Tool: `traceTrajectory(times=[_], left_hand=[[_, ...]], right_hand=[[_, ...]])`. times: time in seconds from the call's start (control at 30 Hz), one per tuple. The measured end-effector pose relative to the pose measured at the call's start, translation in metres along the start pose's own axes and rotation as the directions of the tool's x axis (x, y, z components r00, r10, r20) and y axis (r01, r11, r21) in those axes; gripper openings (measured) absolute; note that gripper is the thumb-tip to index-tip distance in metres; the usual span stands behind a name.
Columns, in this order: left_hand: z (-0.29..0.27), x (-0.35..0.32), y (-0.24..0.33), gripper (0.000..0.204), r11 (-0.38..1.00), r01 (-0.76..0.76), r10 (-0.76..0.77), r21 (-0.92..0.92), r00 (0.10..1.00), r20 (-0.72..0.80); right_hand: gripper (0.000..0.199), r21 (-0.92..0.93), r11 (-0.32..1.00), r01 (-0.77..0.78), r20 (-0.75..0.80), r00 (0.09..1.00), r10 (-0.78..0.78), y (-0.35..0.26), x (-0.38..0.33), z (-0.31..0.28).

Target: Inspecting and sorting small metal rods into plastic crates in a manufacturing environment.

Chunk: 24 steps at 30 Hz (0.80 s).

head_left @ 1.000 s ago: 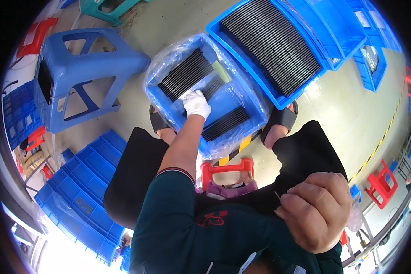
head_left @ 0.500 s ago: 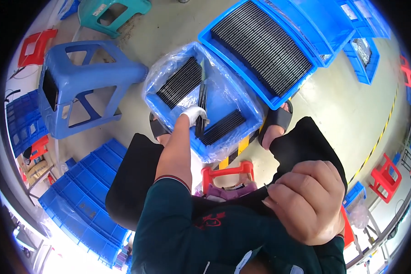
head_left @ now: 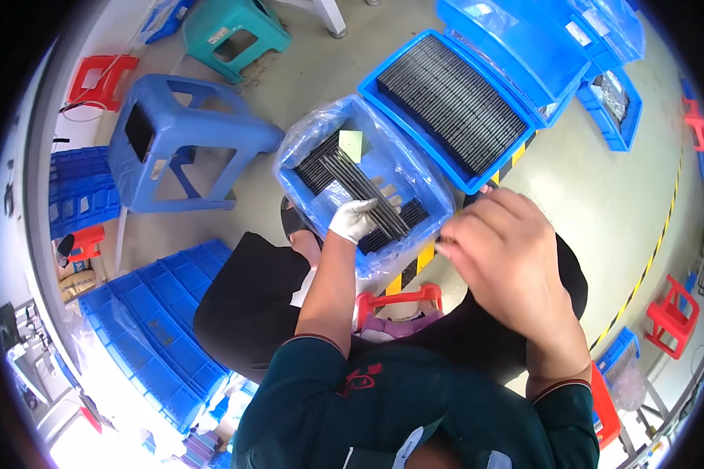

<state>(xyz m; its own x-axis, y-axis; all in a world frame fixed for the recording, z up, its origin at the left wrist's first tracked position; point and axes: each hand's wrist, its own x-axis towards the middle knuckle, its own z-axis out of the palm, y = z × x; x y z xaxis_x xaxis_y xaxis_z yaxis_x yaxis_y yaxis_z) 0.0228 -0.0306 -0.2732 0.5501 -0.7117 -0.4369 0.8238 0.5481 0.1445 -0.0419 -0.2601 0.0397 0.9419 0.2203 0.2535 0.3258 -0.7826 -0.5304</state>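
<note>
My left hand (head_left: 354, 220), in a white glove, grips a bundle of thin black strips (head_left: 368, 194), tilted above a blue bin lined with clear plastic (head_left: 311, 215). In that bin lie more black strips: one stack (head_left: 313, 173) at its left and another (head_left: 373, 241) near its front corner, partly hidden by the bundle. A pale yellow-green card (head_left: 351, 146) is by the bundle's far end. Bare and raised high in front of my right knee, my right hand (head_left: 504, 262) has its fingers curled together. Whatever its fingertips pinch is too small to make out.
Beyond the lined bin, to the right, a larger blue bin (head_left: 407, 125) holds rows of black strips. More blue bins (head_left: 524, 51) are behind it. A blue stool (head_left: 160, 109) stands left, near a green stool (head_left: 227, 35). Stacked blue crates (head_left: 152, 336) are lower left.
My left hand has lifted the bundle, which now fans out and slants across the bin. My right hand has risen and turned. The whole view has shifted slightly.
</note>
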Motion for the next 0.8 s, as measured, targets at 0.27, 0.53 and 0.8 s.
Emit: traceTrajectory(times=[0.27,0.53,0.8], left_hand=[[0.091,-0.036,0.012,0.062,0.984,-0.176,0.168,0.038,0.974,0.152],[0.124,-0.065,0.022,0.031,0.962,-0.271,0.265,0.033,0.954,0.138],[0.041,-0.032,0.024,0.022,0.880,-0.072,0.260,0.469,0.901,-0.348]], right_hand=[[0.014,-0.088,0.996,0.013,-0.075,0.997,-0.020,-0.003,0.004,0.008],[0.013,-0.119,0.993,0.023,-0.109,0.993,-0.036,-0.007,0.006,0.014],[0.013,-0.152,0.988,0.013,-0.103,0.994,-0.029,-0.002,-0.005,0.014]])
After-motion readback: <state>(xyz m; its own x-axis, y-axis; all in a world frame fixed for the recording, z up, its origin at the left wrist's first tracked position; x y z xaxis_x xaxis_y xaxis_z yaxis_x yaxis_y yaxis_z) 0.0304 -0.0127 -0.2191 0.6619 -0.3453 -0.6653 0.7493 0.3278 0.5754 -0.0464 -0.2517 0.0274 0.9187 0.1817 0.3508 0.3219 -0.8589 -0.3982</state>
